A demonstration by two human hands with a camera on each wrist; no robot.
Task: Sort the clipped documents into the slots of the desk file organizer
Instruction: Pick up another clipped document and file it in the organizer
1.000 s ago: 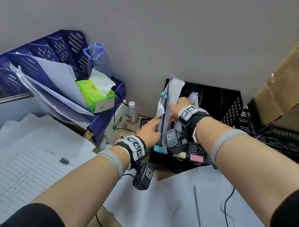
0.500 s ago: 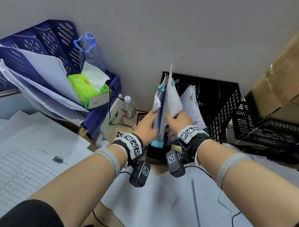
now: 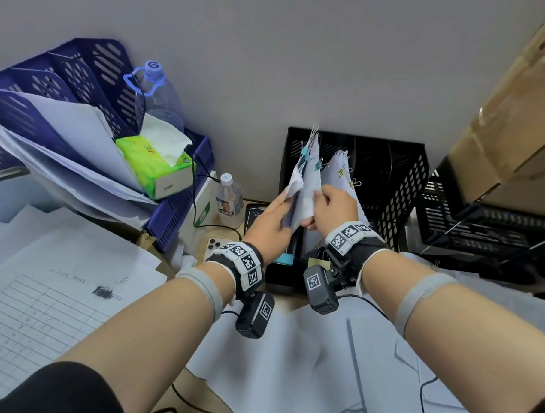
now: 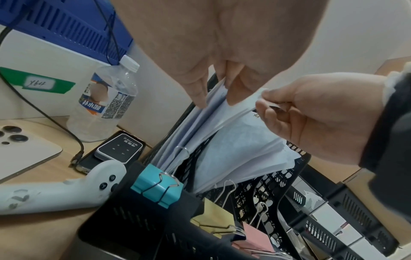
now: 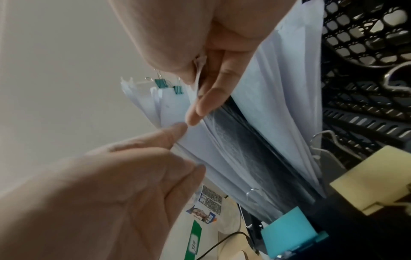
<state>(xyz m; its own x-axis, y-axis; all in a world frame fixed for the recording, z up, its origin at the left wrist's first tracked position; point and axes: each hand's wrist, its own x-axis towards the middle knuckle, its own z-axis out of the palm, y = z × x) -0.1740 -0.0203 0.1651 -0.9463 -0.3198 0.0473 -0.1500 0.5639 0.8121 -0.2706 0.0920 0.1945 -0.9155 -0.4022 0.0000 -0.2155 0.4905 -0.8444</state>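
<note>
The black mesh file organizer stands against the wall. Clipped documents with teal clips stand upright in its left slot, and a bundle with gold clips stands in the slot beside it. My left hand pinches the near edges of the teal-clipped documents. My right hand pinches the edge of one bundle of the same stack and spreads it to the right. Large teal, yellow and pink clips sit on the organizer's front rim.
A blue file tray with loose papers and a green tissue box stands at left. A small bottle, phone, white controller and cables lie near the organizer. Black crates and a cardboard box are at right. Loose sheets cover the desk front.
My right hand has drawn back from the tops of the documents to their near edge. Both hands now hold the stack lower down and fan it apart.
</note>
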